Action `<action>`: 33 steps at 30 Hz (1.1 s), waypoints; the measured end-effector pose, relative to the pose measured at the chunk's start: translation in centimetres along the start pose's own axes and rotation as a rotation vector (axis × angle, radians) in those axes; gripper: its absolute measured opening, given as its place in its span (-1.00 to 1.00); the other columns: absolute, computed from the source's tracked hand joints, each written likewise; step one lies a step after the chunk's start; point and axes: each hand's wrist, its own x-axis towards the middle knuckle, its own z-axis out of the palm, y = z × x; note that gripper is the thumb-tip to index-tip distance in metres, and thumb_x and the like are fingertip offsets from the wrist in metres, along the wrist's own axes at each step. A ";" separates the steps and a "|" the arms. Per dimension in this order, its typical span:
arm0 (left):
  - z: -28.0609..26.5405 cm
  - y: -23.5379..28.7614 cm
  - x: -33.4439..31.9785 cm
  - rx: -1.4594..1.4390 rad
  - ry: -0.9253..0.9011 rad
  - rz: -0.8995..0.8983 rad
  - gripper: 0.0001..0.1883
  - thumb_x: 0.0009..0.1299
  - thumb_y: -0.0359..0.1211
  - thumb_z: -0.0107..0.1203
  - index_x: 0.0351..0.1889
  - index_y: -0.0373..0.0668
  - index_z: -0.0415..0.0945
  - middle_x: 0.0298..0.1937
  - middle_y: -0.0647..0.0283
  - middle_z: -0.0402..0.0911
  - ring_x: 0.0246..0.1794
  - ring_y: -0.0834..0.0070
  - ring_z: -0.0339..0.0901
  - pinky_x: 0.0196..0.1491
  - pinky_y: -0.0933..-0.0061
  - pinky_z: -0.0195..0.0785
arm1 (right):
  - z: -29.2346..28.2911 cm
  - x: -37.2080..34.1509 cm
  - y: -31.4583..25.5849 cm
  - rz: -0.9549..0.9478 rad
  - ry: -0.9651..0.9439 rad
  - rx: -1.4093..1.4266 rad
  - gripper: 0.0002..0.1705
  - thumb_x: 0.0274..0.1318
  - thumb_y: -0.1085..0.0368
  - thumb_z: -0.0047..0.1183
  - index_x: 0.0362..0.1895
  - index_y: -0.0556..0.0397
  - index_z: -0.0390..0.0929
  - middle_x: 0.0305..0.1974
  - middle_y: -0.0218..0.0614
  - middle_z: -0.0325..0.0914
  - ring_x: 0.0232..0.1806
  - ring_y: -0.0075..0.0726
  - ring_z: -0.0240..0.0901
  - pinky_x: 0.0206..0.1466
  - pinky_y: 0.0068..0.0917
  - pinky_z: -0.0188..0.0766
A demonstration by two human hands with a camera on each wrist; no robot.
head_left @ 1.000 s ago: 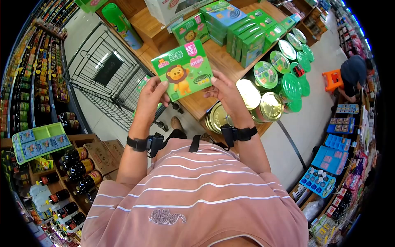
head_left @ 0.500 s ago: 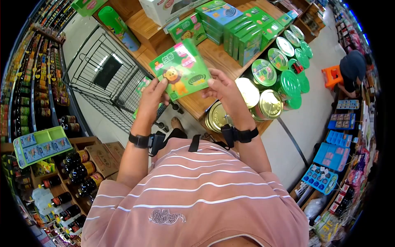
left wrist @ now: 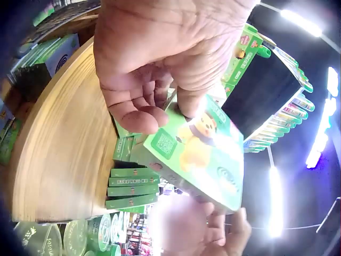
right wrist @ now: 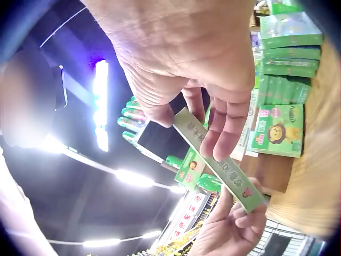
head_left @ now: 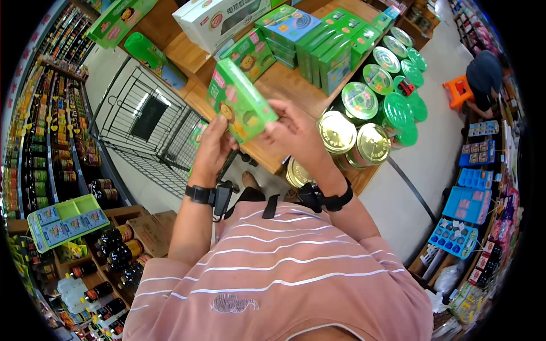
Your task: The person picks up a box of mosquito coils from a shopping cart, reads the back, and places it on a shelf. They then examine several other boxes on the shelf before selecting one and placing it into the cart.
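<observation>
A green box with a lion picture [head_left: 239,102] is held in both hands above the wooden display, tilted so that a narrow side shows. The left hand [head_left: 212,145] pinches its lower left corner, thumb on the printed face [left wrist: 200,138]. At its right edge is the right hand [head_left: 296,131]; in the right wrist view the right hand [right wrist: 181,69] has thumb and fingers on either side of the narrow printed side [right wrist: 218,165]. Behind the box, a similar green box [head_left: 250,55] leans on the display beside stacked green boxes [head_left: 335,51].
A wire shopping cart [head_left: 151,119] stands to the left of the wooden display [head_left: 284,85]. Round tins with gold lids [head_left: 372,145] and green lids [head_left: 396,109] line its right side. A person [head_left: 484,79] bends by an orange stool [head_left: 456,92] at the right.
The held box has turned from showing its front face to showing a narrow side. The right hand has moved left with it, and the head view has shifted slightly.
</observation>
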 end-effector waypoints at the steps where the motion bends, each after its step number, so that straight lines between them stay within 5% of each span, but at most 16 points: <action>1: 0.2 0.3 0.1 0.004 0.042 0.014 -0.63 0.59 -0.13 0.03 0.13 -0.22 0.44 -0.26 0.37 0.58 -0.46 0.65 0.50 -0.39 0.58 0.44 | -1.1 0.4 0.3 0.050 0.031 0.018 -0.56 0.33 0.36 0.04 0.26 0.20 0.39 -0.04 -0.24 0.55 -0.20 -0.51 0.58 -0.18 -0.55 0.54; 2: 0.5 0.6 0.3 0.040 0.061 0.040 -0.65 0.55 -0.14 0.11 0.06 -0.21 0.44 -0.32 0.36 0.57 -0.50 0.64 0.50 -0.44 0.56 0.44 | -2.1 0.9 0.6 0.072 0.066 0.019 -0.57 0.40 0.35 -0.09 0.29 0.25 0.36 -0.02 -0.20 0.55 -0.15 -0.43 0.60 -0.09 -0.48 0.59; 5: 0.5 0.4 2.8 0.300 0.144 0.060 -0.71 0.55 -0.14 0.10 -0.03 -0.16 0.45 -0.36 0.39 0.55 -0.50 0.66 0.49 -0.41 0.58 0.44 | -4.9 2.8 3.5 0.157 0.205 0.105 -0.50 0.39 0.32 -0.07 0.33 0.32 0.30 0.00 -0.15 0.54 -0.11 -0.36 0.60 -0.04 -0.42 0.62; 6: 1.7 0.8 3.3 0.339 0.181 0.075 -0.72 0.52 -0.14 0.15 -0.10 -0.14 0.42 -0.40 0.39 0.54 -0.50 0.66 0.49 -0.40 0.58 0.46 | -6.1 3.4 5.7 0.182 0.209 0.134 -0.37 0.39 0.31 -0.05 0.44 0.33 0.14 0.02 -0.10 0.53 -0.07 -0.25 0.60 0.05 -0.36 0.61; 12: 2.1 -2.1 9.4 0.378 0.207 0.210 -0.65 0.51 -0.14 0.15 -0.02 -0.22 0.37 -0.30 0.31 0.51 -0.51 0.65 0.47 -0.43 0.57 0.46 | -7.3 5.3 8.8 0.220 0.251 0.274 -0.13 0.34 0.28 0.03 0.56 0.26 -0.14 0.21 0.02 0.40 0.18 -0.10 0.50 0.21 -0.30 0.51; 24: 2.3 -4.2 14.2 0.569 0.398 0.315 -0.60 0.51 -0.22 0.15 0.06 -0.34 0.29 -0.27 0.20 0.50 -0.52 0.57 0.51 -0.51 0.54 0.43 | -7.3 7.9 12.4 0.253 0.165 -0.193 -0.17 0.29 0.19 0.09 0.52 0.22 0.04 0.35 0.03 0.37 0.27 -0.24 0.41 0.27 -0.41 0.37; 33: 1.5 -4.7 15.2 0.609 0.408 0.359 -0.59 0.47 -0.28 0.20 0.05 -0.36 0.29 -0.21 0.15 0.53 -0.43 0.53 0.56 -0.44 0.53 0.54 | -6.1 9.6 13.3 0.272 0.082 -0.233 -0.24 0.33 0.27 0.05 0.51 0.22 0.08 0.40 0.03 0.31 0.42 -0.17 0.27 0.40 -0.37 0.25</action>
